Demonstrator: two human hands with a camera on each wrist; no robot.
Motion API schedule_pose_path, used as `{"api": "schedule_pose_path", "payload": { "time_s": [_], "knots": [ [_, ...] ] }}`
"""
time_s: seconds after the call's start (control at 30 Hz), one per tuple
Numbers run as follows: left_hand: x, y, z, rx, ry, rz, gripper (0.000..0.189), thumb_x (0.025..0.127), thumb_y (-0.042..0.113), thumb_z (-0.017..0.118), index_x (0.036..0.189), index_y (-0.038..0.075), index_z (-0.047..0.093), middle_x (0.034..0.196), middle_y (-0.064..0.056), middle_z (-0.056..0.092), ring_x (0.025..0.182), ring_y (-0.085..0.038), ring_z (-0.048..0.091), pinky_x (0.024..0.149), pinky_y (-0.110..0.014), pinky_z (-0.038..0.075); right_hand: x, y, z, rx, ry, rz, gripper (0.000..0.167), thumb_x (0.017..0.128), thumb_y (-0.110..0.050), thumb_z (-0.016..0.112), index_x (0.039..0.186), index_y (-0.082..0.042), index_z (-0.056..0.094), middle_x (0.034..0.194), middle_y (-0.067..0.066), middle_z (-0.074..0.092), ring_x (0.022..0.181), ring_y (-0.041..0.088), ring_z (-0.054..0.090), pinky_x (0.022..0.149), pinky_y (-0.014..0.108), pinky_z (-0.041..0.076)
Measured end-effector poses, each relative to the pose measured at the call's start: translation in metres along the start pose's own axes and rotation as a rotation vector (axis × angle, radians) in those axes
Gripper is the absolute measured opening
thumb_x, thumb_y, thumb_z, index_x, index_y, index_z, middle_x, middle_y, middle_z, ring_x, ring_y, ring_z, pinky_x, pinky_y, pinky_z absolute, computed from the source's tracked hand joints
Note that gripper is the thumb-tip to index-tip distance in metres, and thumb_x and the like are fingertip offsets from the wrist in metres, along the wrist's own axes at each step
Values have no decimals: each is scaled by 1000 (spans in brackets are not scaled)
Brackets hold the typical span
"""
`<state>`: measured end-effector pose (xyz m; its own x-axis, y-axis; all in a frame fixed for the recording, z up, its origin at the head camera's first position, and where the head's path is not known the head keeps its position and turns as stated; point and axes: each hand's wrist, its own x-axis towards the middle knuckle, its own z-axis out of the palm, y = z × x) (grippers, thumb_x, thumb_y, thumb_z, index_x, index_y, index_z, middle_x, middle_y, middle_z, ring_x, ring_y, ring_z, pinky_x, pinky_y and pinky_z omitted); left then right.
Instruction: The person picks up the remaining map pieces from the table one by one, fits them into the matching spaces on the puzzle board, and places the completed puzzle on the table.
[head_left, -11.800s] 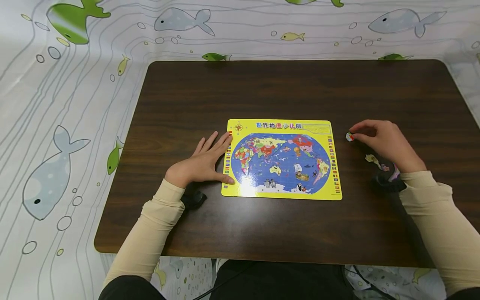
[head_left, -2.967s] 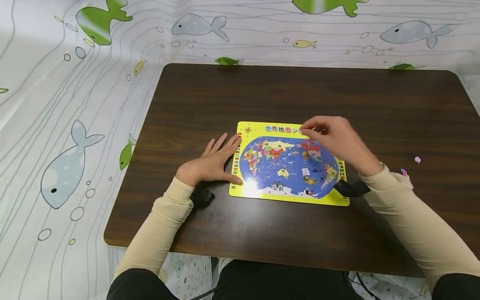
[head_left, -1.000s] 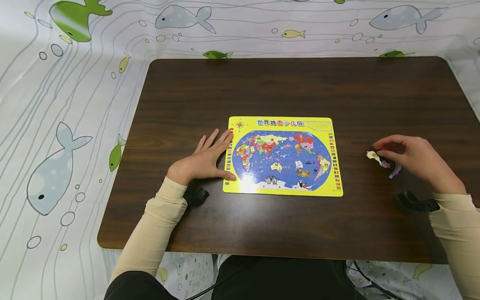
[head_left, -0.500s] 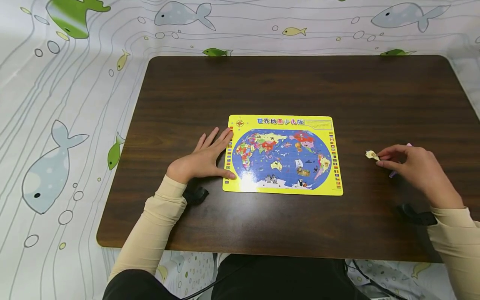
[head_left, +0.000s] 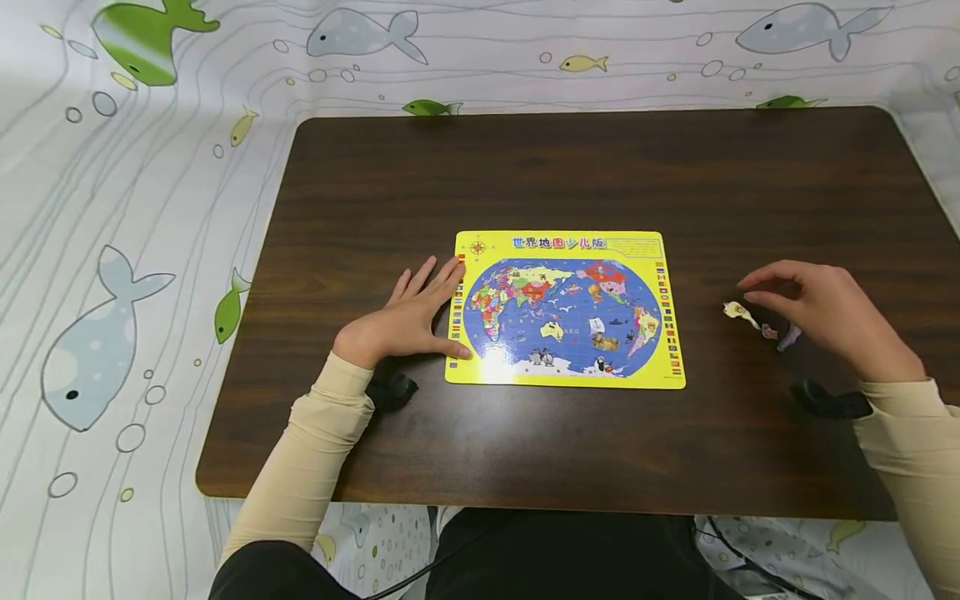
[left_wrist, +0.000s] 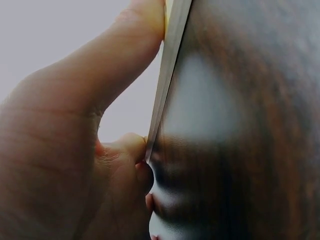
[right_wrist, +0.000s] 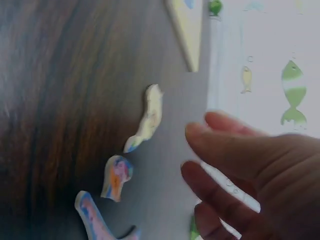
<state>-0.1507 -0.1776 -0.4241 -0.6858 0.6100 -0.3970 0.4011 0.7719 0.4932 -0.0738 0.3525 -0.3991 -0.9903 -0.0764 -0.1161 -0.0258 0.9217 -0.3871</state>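
My left hand point(head_left: 401, 329) rests with spread fingers at the left edge of a yellow world-map puzzle board point(head_left: 645, 382); in the left wrist view its thumb point(left_wrist: 135, 40) presses on the board's edge. My right hand point(head_left: 832, 321) hovers right of the board, fingers loosely bent and nothing visible between them. Just below its fingertips lie loose puzzle pieces: a cream one point(head_left: 737, 310), a small pink-orange one point(right_wrist: 116, 177) and a forked purple one point(right_wrist: 92, 217). In the head view the right hand partly covers the purple piece.
The dark wooden table point(head_left: 525, 175) carries the board near its middle. A white fish-print sheet point(head_left: 247, 50) surrounds the table at the back and left. Black wrist bands point(head_left: 832, 402) hang under both wrists.
My right hand went from over the board back to the loose pieces on the right, touched down among them, then lifted slightly. A small piece it pinched earlier is gone from its fingers.
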Motion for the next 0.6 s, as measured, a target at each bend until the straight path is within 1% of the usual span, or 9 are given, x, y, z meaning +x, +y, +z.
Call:
{"api": "schedule_pose_path", "payload": {
  "time_s": [0.07,0.13,0.2,0.3,0.4,0.5,0.6],
  "knots": [
    [-2,1,-1,-5,2,4,128,83,68,76,168,24,-8,176,8,-16,163,-26,-23,130,-56,-14,5,0,1,10,-27,-9,24,95,-10,76,119,-6,75,115,23,74,66,1,56,54,24,44],
    [-2,1,-1,-6,3,7,127,83,68,76,168,24,-8,176,8,-16,163,-26,-23,130,-56,-14,6,1,2,43,-69,13,27,95,-12,77,121,-6,74,108,22,75,61,7,57,51,27,45],
    [-1,2,-1,-3,4,10,128,83,68,76,168,24,-8,176,8,-16,163,-26,-23,130,-56,-14,5,2,5,62,-85,29,27,96,-13,77,122,-6,73,103,20,76,57,13,57,49,29,46],
    [-1,1,-2,-1,6,3,129,82,66,77,168,24,-8,176,8,-15,163,-26,-22,130,-56,-14,4,2,7,66,-56,16,25,95,-13,78,119,-7,75,104,19,76,59,13,57,50,28,46],
    [0,1,-1,-7,1,-4,129,82,66,78,168,24,-8,176,8,-16,163,-26,-23,130,-56,-14,5,1,9,55,-15,-9,23,94,-12,78,117,-8,76,113,20,75,60,12,53,50,27,43],
    [0,1,0,-15,-2,-4,129,82,66,78,168,24,-8,176,8,-16,163,-26,-23,130,-57,-14,4,0,11,60,-5,3,21,95,-13,77,115,-8,77,112,22,75,59,12,51,49,28,42],
    [0,0,1,-15,3,-3,129,82,66,78,168,24,-8,176,8,-16,163,-26,-23,130,-56,-14,3,-1,13,81,-6,35,20,97,-16,75,115,-8,77,109,21,74,56,15,51,48,29,43]
  ]
}}
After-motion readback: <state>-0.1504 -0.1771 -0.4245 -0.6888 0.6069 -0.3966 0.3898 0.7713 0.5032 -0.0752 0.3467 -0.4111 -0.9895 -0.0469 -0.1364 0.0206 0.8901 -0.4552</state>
